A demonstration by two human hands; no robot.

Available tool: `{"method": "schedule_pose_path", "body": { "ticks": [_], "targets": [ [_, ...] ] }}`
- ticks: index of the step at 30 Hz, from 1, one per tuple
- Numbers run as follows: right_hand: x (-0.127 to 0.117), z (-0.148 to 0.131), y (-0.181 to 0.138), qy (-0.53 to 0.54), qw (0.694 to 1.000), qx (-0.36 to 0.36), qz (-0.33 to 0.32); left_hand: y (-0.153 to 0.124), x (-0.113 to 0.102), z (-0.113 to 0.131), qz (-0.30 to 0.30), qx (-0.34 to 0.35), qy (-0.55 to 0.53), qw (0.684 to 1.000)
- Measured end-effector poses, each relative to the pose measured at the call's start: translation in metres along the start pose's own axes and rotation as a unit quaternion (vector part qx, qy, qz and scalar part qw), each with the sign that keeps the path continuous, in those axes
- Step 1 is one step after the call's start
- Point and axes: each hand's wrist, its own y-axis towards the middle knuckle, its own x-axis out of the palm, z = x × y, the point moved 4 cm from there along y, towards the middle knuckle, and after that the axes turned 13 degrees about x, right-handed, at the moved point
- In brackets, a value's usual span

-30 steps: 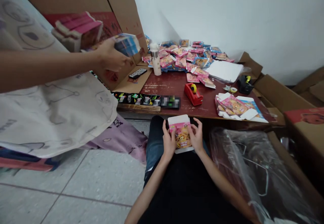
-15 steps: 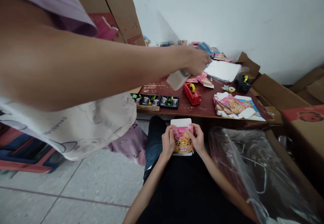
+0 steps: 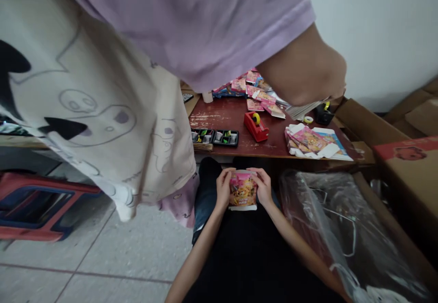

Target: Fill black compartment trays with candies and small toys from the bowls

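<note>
Above my lap I hold a pink and yellow printed cardboard box between both hands. My left hand grips its left edge and my right hand its right edge, with fingers at the upper corners. The white flap at the top is folded over, seen nearly edge-on; a white strip shows along the bottom. On the table edge ahead sit black compartment trays with small wrapped pieces in them. A red tape dispenser stands to their right.
A co-worker's purple sleeve and arm reach across the table from the left. Flat printed boxes lie at its right. Clear plastic bag and cartons stand right, a red stool left.
The box's top flap, upright before, is now folded down under my fingers. The co-worker has leaned in, the arm moving farther right over the stack of white sheets.
</note>
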Motion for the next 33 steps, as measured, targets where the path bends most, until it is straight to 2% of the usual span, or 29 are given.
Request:
{"method": "schedule_pose_path", "body": {
  "ticks": [4, 7, 12, 15, 20, 24, 29, 31, 33],
  "targets": [
    [0.0, 0.0, -0.002, -0.006, 1.0, -0.017, -0.021, -0.001, 0.002, 0.001, -0.032, -0.004, 0.007, 0.999],
    [0.0, 0.001, -0.002, -0.029, 1.0, -0.003, 0.006, 0.001, 0.004, 0.002, -0.05, 0.009, 0.041, 0.998],
    [0.007, -0.001, -0.002, -0.068, 0.996, 0.018, 0.056, 0.004, 0.003, 0.003, -0.034, 0.03, 0.102, 0.994],
    [0.009, -0.003, -0.003, -0.055, 0.997, 0.018, 0.058, 0.003, 0.003, 0.002, -0.031, 0.02, 0.08, 0.996],
    [0.01, -0.005, -0.005, -0.017, 0.999, -0.029, 0.026, -0.003, 0.006, 0.005, -0.029, 0.024, 0.007, 0.999],
    [0.007, 0.003, -0.001, -0.034, 0.998, -0.027, 0.053, -0.002, 0.007, 0.008, -0.031, 0.031, 0.023, 0.999],
    [0.002, 0.011, -0.004, -0.056, 0.995, -0.003, 0.086, 0.001, 0.007, 0.007, -0.109, 0.021, 0.006, 0.994],
    [0.002, -0.004, 0.0, -0.123, 0.989, -0.046, 0.067, 0.002, 0.005, 0.005, -0.124, 0.012, 0.004, 0.992],
    [0.0, -0.033, 0.017, -0.203, 0.968, -0.133, 0.062, 0.002, 0.004, 0.002, -0.115, 0.007, 0.014, 0.993]
  ]
}}
